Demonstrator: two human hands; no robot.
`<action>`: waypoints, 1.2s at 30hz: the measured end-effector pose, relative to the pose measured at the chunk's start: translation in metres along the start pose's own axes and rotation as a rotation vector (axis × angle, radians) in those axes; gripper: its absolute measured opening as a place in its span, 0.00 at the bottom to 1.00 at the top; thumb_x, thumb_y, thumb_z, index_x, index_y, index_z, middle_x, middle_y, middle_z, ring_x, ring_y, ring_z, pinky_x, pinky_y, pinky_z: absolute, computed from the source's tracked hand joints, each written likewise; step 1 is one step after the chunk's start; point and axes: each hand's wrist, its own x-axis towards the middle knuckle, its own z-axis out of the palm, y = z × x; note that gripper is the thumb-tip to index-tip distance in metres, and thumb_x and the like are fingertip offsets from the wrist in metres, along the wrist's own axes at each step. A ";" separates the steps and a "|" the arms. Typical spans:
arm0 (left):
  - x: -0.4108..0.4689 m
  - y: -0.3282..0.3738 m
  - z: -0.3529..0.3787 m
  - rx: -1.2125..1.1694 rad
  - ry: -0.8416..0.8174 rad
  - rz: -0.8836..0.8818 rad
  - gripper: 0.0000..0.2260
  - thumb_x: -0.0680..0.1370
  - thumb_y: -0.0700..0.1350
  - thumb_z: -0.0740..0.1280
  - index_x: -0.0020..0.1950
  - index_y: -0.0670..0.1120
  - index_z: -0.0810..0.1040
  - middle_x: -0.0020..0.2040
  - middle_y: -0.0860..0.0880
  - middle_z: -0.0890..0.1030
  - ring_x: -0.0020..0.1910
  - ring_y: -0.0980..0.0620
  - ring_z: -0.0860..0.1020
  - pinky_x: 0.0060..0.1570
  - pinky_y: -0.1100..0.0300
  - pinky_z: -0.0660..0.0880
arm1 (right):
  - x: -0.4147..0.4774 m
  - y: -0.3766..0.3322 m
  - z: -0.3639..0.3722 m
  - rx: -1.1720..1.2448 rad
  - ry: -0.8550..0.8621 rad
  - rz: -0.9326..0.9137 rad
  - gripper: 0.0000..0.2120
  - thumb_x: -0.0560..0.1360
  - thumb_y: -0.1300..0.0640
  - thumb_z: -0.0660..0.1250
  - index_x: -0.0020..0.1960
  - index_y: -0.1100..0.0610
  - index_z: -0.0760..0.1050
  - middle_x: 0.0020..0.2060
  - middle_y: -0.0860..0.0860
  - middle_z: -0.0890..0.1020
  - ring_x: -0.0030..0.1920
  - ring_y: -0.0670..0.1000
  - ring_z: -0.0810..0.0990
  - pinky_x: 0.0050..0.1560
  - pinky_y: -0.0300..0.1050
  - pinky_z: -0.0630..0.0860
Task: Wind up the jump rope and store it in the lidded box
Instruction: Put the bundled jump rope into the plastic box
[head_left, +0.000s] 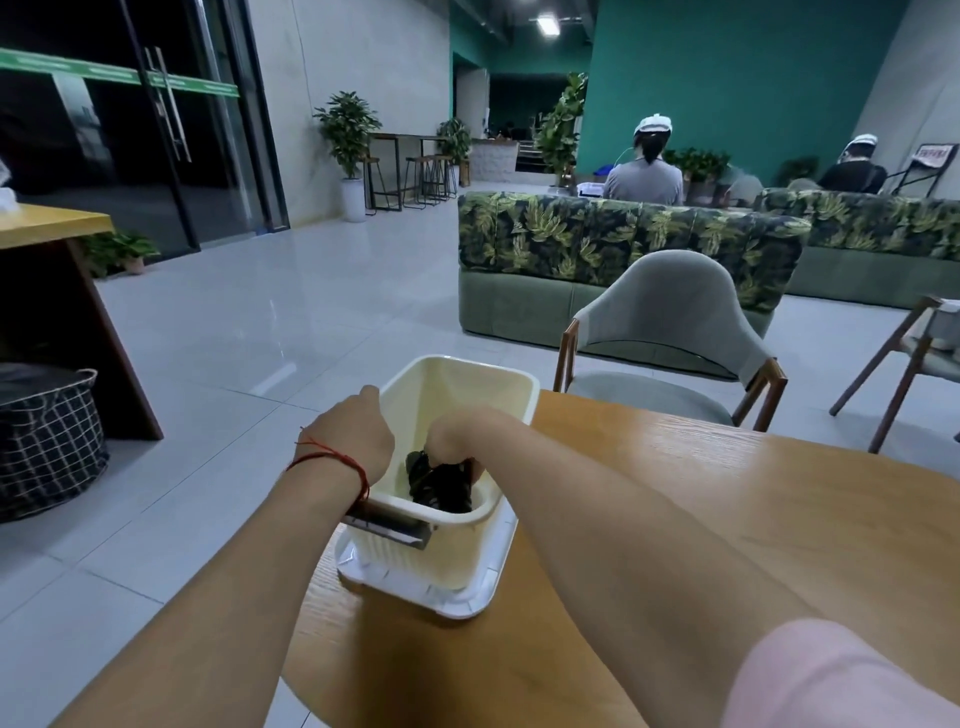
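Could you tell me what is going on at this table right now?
A person is packing a jump rope away. The right hand reaches down into the cream box and holds the dark wound-up rope inside it. The left hand steadies the box at its left rim. The box stands in a white lid lying upturned beneath it, near the edge of the wooden table, so the box is not yet closed.

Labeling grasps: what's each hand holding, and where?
Right hand grips the top of the black rope bundle inside the box. Left hand rests on the box's left rim; fingers hidden.
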 end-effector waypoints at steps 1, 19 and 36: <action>0.001 -0.001 0.000 0.004 -0.003 -0.005 0.24 0.81 0.36 0.56 0.77 0.46 0.69 0.54 0.45 0.76 0.50 0.41 0.75 0.50 0.51 0.71 | 0.001 -0.002 0.001 -0.089 0.037 0.001 0.17 0.89 0.57 0.60 0.43 0.60 0.76 0.47 0.57 0.80 0.52 0.60 0.83 0.59 0.52 0.78; -0.021 0.058 -0.035 -0.021 0.045 0.173 0.24 0.79 0.36 0.60 0.76 0.48 0.75 0.66 0.42 0.84 0.63 0.37 0.81 0.61 0.47 0.79 | -0.071 0.133 0.039 1.706 0.199 0.346 0.20 0.82 0.63 0.62 0.73 0.65 0.69 0.59 0.69 0.82 0.50 0.70 0.88 0.36 0.63 0.87; -0.112 0.081 0.096 -0.156 -0.243 0.117 0.29 0.81 0.65 0.65 0.77 0.50 0.75 0.75 0.46 0.79 0.74 0.40 0.76 0.71 0.43 0.74 | -0.229 0.225 0.085 2.258 0.765 0.549 0.24 0.85 0.66 0.58 0.81 0.57 0.66 0.74 0.63 0.68 0.73 0.76 0.70 0.50 0.72 0.87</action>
